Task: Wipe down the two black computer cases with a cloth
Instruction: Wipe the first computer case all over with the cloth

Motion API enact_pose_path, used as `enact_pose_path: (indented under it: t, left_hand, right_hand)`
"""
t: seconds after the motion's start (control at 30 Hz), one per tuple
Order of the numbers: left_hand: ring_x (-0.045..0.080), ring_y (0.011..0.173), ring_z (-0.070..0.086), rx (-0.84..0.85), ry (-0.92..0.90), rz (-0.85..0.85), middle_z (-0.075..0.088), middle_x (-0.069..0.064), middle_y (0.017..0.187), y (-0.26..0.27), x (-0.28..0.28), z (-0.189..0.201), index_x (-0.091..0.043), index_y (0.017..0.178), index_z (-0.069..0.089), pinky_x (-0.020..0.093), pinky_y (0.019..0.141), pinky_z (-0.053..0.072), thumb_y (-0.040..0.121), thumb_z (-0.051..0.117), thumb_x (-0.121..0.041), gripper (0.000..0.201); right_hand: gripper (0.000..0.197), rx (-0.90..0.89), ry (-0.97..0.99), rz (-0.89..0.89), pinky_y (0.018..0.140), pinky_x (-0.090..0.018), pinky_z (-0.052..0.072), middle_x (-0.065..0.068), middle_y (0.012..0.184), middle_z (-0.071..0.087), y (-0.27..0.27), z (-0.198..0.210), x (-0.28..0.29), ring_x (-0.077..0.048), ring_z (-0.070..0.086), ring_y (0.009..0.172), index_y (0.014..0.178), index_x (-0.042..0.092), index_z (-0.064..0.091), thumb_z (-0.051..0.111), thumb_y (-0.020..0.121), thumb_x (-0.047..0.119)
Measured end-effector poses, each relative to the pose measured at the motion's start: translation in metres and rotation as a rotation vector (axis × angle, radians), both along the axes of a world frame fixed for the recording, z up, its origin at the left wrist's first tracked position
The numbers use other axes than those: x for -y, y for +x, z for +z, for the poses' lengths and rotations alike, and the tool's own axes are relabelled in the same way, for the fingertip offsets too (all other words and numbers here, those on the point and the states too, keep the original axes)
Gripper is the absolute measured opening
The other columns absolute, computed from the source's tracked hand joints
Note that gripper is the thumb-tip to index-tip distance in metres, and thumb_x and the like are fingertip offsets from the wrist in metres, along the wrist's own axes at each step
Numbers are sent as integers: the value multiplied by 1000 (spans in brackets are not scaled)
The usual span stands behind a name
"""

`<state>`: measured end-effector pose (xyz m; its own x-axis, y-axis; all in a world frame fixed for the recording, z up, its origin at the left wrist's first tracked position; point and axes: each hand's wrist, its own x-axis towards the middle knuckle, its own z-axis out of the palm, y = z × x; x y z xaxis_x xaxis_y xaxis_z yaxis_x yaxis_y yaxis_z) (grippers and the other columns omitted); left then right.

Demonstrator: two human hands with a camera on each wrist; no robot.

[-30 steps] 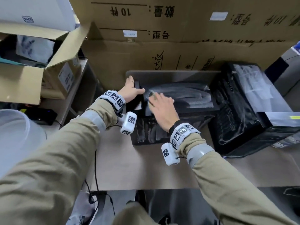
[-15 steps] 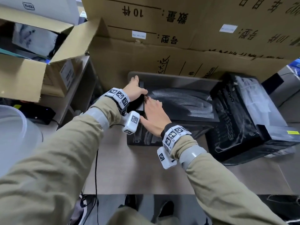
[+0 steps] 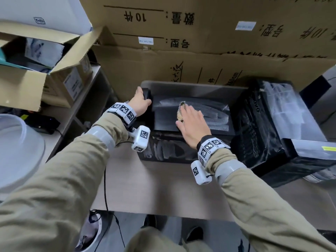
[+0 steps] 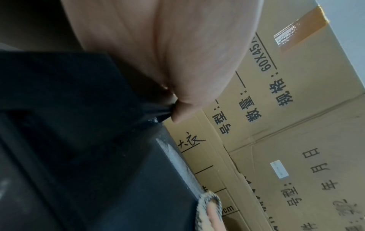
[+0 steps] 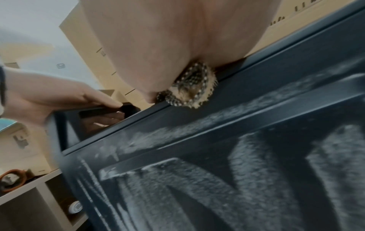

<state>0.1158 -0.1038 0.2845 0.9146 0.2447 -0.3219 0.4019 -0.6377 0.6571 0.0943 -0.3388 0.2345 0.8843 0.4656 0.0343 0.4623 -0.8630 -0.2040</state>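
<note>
You were midway through wiping the first computer case [image 3: 190,113], which lay on the counter [image 3: 154,188] with its long axis running from 9 to 3 o'clock. Your right hand [image 3: 192,124] lay flat, fingers straight, pressing the cloth [image 3: 181,111] on its dusty top panel. Your left hand [image 3: 141,103] was clamped round the case's 9 o'clock end, steadying it. Grey dust streaks remained, so your next stroke probably called for firm pressure toward 3 o'clock. The second case [image 3: 272,128], at 3 o'clock, pointed roughly from 12 to 6.

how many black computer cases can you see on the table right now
2. One case lies under both hands, before the cardboard boxes; the other case sits to its right, touching it. None seems hidden.
</note>
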Motion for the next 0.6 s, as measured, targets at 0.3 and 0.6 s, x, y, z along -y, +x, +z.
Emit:
enact_pose_path:
  t: [0.3, 0.6]
  left_hand:
    - [26, 145, 34, 96, 3, 129, 32, 14, 159, 1, 12, -14, -2, 156, 17, 33, 120, 24, 99, 56, -28, 74]
    - [37, 126, 52, 100, -79, 66, 53, 22, 133, 9, 1, -23, -2, 133, 40, 45, 112, 37, 90, 61, -23, 52]
  right_hand:
    - [66, -28, -10, -326, 124, -47, 11, -11, 167, 12, 22, -2, 99, -28, 10, 153, 159, 9, 12, 27, 105, 44]
    - [78, -164, -29, -440, 124, -46, -1, -10, 168, 0, 32, 6, 77, -29, -2, 154, 160, 10, 4, 30, 99, 50]
